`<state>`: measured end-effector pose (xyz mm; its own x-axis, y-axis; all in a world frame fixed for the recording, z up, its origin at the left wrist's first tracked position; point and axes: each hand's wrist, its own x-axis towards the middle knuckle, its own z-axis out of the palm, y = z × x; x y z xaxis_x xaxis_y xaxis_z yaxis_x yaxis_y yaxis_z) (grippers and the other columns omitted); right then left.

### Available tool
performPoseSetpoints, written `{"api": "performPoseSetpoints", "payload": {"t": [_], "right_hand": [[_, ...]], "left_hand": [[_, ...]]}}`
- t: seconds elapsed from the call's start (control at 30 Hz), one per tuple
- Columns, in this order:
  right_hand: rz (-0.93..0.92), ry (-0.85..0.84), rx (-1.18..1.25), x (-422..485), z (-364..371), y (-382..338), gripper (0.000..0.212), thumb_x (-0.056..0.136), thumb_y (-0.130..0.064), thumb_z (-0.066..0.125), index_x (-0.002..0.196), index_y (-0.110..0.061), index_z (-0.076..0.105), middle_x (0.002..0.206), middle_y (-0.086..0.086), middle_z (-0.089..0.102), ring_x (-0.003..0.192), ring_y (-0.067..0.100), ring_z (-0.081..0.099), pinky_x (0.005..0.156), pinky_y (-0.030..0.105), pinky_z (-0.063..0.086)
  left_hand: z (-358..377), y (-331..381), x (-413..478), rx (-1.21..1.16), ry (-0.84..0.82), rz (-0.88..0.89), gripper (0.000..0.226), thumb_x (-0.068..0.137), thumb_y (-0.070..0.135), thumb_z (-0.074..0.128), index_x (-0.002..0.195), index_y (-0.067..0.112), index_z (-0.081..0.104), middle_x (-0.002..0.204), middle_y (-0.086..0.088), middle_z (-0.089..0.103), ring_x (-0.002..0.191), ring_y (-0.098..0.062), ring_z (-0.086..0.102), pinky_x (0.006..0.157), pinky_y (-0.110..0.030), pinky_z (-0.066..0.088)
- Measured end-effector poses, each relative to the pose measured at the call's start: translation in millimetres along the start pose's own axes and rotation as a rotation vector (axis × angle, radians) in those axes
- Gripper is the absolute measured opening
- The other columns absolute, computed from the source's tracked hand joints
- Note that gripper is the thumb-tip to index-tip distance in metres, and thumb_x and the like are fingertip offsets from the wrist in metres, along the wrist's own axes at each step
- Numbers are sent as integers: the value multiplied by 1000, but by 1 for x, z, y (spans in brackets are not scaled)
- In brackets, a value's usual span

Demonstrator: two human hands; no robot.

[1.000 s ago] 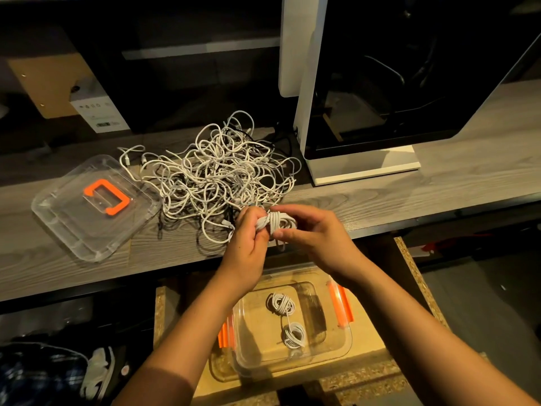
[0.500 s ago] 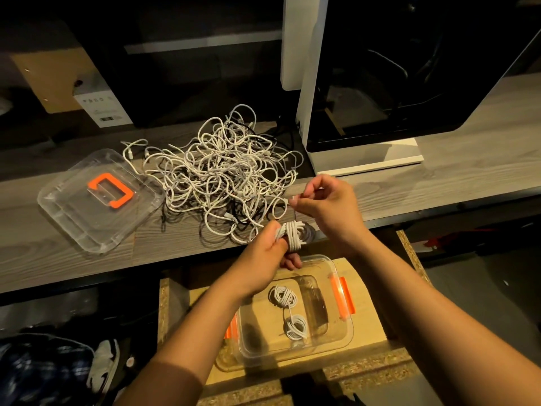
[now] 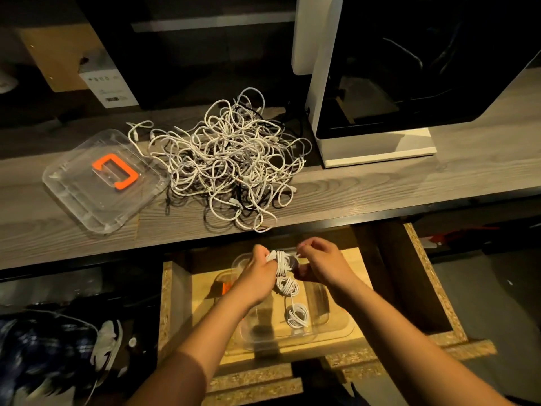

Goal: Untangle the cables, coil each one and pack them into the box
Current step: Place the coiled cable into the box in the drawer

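Two coils (image 3: 297, 316) lay in the box (image 3: 339, 332) below me, so little was packed. Over it my left hand (image 3: 257, 273) gripped a third coil (image 3: 281, 260), fingers curled round it, while my right hand (image 3: 325, 265) pinched its loose end. Beyond, on the desk (image 3: 380, 186), the big tangle (image 3: 231, 159) remained to sort.
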<state>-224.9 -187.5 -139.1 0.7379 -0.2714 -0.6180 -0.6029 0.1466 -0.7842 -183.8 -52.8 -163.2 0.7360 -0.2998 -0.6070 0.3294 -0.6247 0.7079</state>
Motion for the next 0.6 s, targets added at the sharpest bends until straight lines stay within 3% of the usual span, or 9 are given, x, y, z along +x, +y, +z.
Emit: {"api": "performPoseSetpoints", "payload": {"t": [0.07,0.17,0.23,0.33,0.5,0.6], "right_hand": [[92,-37,101,6,0,15,7,92,-6,53,93,-1,58,84,13,57,64,20,58,69,35,56],[183,-44,218,15,1,33,8,92,-1,50,92,-1,59,89,15,58,68,21,61,69,28,55],[230,-32,248,20,-1,47,16,93,0,48,105,5,57,98,18,59,76,24,63,71,29,56],[271,-12,291,28,-3,64,27,94,-3,47,119,7,52,114,21,57,89,30,63,75,32,56],[245,-4,196,31,-4,70,22,97,-8,42,114,0,54,97,7,57,98,29,58,91,39,49],[119,123,-24,34,-1,60,13,95,-9,48,93,-9,60,89,9,60,89,27,55,77,35,47]], "left_hand": [[11,-14,3,-4,6,-47,5,96,18,39,100,19,40,87,-3,52,70,-14,47,65,-30,37],[22,-30,8,-53,39,-99,15,97,14,41,108,17,52,94,-6,59,71,-15,58,64,-28,46],[29,-38,11,-88,24,-126,18,97,11,41,107,16,56,100,-9,62,81,-22,64,74,-35,52],[37,-45,13,-94,-7,-172,34,97,9,39,129,17,49,105,-2,53,101,-27,61,87,-35,48],[43,-51,17,-176,-47,-223,39,94,5,39,132,14,46,112,-2,56,105,-23,56,93,-37,48],[36,-47,20,-96,16,-190,40,94,8,44,132,18,45,124,-1,51,107,-20,53,88,-30,48]]}}
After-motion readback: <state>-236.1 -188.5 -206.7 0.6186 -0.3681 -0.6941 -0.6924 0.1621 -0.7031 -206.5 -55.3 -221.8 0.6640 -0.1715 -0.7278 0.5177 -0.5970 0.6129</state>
